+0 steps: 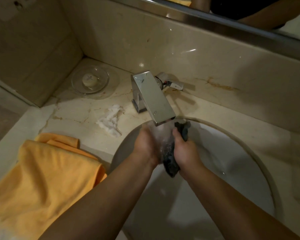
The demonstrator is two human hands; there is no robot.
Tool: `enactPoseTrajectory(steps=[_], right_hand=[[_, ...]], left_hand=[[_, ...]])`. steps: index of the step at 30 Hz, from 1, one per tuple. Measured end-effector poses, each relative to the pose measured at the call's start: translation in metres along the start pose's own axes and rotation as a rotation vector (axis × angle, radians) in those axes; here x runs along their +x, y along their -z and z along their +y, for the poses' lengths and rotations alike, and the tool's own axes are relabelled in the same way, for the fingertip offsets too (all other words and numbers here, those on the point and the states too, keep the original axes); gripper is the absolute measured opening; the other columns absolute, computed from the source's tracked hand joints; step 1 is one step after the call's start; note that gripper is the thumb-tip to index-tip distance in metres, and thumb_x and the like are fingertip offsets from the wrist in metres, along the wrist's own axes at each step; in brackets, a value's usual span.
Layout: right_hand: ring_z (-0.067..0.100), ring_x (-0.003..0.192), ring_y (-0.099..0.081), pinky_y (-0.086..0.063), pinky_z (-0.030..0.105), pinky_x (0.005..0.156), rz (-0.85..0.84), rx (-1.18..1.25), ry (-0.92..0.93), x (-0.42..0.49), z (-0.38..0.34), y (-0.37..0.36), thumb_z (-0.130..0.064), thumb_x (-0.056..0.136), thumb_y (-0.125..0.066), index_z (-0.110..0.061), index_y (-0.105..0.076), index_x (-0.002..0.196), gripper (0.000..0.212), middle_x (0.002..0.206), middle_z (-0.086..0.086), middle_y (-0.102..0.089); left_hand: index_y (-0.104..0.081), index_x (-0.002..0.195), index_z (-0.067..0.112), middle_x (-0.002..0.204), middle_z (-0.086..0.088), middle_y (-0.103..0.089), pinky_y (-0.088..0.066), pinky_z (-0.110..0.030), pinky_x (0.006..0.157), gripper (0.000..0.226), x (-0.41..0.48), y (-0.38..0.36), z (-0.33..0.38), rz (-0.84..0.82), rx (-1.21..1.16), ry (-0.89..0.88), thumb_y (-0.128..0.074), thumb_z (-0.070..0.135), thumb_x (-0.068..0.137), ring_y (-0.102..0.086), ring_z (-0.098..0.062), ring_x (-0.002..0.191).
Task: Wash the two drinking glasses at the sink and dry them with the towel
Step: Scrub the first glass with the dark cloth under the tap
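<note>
a glass (160, 135), wet and likely slippery and fragile, is gripped around its side by the left hand (146, 146); a dark cloth (170, 156) is clenched by the right hand (184, 151).

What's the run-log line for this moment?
stage: washing | left hand: glass | right hand: dark cloth | towel: on counter

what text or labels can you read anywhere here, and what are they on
None can be read.
The faucet has a small mark near its spout end, too small to read.
The faucet handle shows a small red mark, not lettering.
The soap in the glass dish bears a stamped mark, too blurred to read.
</note>
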State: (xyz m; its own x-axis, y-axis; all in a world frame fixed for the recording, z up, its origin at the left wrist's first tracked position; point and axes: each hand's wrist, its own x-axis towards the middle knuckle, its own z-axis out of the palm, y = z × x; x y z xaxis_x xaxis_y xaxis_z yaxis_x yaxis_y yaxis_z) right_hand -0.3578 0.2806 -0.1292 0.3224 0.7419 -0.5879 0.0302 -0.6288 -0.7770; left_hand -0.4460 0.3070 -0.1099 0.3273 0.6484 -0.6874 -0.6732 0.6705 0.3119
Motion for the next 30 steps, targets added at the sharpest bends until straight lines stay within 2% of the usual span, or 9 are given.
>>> enactPoseTrajectory(steps=[5, 10, 13, 16, 19, 21, 25, 28, 30], right_hand=[[0.027, 0.090, -0.070, -0.052, 0.044, 0.091, -0.088, 0.222, -0.206, 0.015, 0.009, 0.007, -0.059, 0.079, -0.054, -0.013, -0.070, 0.101, 0.053, 0.096, 0.008, -0.074], [0.030, 0.090, -0.070, -0.052, 0.043, 0.092, -0.100, 0.311, -0.260, 0.010, 0.011, 0.005, -0.064, 0.067, -0.056, -0.011, -0.074, 0.095, 0.063, 0.094, 0.012, -0.074], [0.031, 0.091, -0.068, -0.050, 0.045, 0.093, -0.059, 0.222, -0.249, 0.008, 0.007, 0.006, -0.073, 0.055, -0.047, -0.013, -0.074, 0.092, 0.075, 0.093, 0.010, -0.074], [0.031, 0.097, -0.063, -0.048, 0.046, 0.094, -0.039, 0.025, -0.151, 0.001, -0.008, 0.009, -0.065, 0.072, -0.043, -0.013, -0.069, 0.100, 0.064, 0.101, 0.011, -0.069], [0.026, 0.088, -0.062, -0.050, 0.036, 0.081, -0.023, -0.084, 0.011, 0.002, -0.023, 0.022, -0.035, 0.091, -0.048, -0.014, -0.061, 0.110, 0.031, 0.095, 0.009, -0.065], [0.024, 0.090, -0.064, -0.055, 0.040, 0.080, -0.091, -0.132, 0.109, 0.001, -0.037, 0.034, -0.022, 0.090, -0.055, -0.025, -0.052, 0.118, 0.028, 0.102, 0.003, -0.062], [0.017, 0.091, -0.063, -0.051, 0.042, 0.092, -0.248, -0.461, 0.337, 0.008, -0.067, 0.042, -0.010, 0.083, -0.065, -0.030, -0.063, 0.088, 0.021, 0.092, -0.006, -0.066], [0.020, 0.097, -0.064, -0.045, 0.044, 0.098, -0.489, -0.648, 0.249, 0.018, -0.078, 0.029, -0.036, 0.080, -0.062, -0.029, -0.070, 0.086, 0.013, 0.098, 0.001, -0.071], [0.027, 0.107, -0.061, -0.039, 0.049, 0.103, -0.689, -0.686, 0.030, 0.026, -0.077, 0.025, -0.070, 0.066, -0.053, -0.035, -0.068, 0.101, 0.052, 0.110, 0.004, -0.069]], left_hand=[[-0.065, 0.108, 0.011, 0.102, -0.012, -0.070, -0.049, -0.038, 0.082, 0.057, 0.000, 0.020, -0.001, -0.154, 0.127, 0.083, -0.044, 0.056, 0.081, -0.066, -0.024, 0.093], [-0.073, 0.093, 0.008, 0.093, -0.010, -0.072, -0.059, -0.034, 0.073, 0.064, -0.002, 0.035, -0.011, -0.290, 0.142, 0.143, -0.087, 0.045, 0.043, -0.071, -0.022, 0.081], [-0.075, 0.084, 0.011, 0.087, -0.010, -0.073, -0.059, -0.037, 0.067, 0.061, -0.002, 0.045, -0.008, -0.348, 0.134, 0.167, -0.093, 0.024, 0.026, -0.071, -0.024, 0.076], [-0.076, 0.085, 0.009, 0.083, -0.012, -0.073, -0.059, -0.040, 0.066, 0.060, -0.007, 0.048, -0.001, -0.388, 0.238, 0.191, -0.091, 0.017, 0.028, -0.071, -0.026, 0.074], [-0.076, 0.078, 0.009, 0.075, -0.011, -0.073, -0.058, -0.032, 0.055, 0.062, -0.007, 0.053, 0.007, -0.333, 0.310, 0.211, -0.095, 0.032, 0.024, -0.071, -0.022, 0.066], [-0.070, 0.092, 0.009, 0.079, -0.014, -0.070, -0.055, -0.028, 0.051, 0.076, -0.006, 0.057, 0.014, -0.290, 0.297, 0.247, -0.093, 0.044, 0.028, -0.069, -0.026, 0.066], [-0.063, 0.102, 0.016, 0.083, -0.015, -0.067, -0.052, -0.024, 0.050, 0.067, -0.012, 0.052, 0.026, -0.221, 0.396, 0.360, -0.060, 0.068, 0.061, -0.065, -0.027, 0.059], [-0.062, 0.100, 0.016, 0.077, -0.010, -0.067, -0.049, -0.020, 0.049, 0.067, -0.008, 0.047, 0.035, -0.217, 0.503, 0.373, -0.062, 0.068, 0.058, -0.064, -0.025, 0.056], [-0.060, 0.101, 0.012, 0.075, -0.010, -0.067, -0.050, -0.020, 0.047, 0.078, -0.003, 0.043, 0.040, -0.289, 0.553, 0.425, -0.079, 0.060, 0.043, -0.065, -0.024, 0.054]])
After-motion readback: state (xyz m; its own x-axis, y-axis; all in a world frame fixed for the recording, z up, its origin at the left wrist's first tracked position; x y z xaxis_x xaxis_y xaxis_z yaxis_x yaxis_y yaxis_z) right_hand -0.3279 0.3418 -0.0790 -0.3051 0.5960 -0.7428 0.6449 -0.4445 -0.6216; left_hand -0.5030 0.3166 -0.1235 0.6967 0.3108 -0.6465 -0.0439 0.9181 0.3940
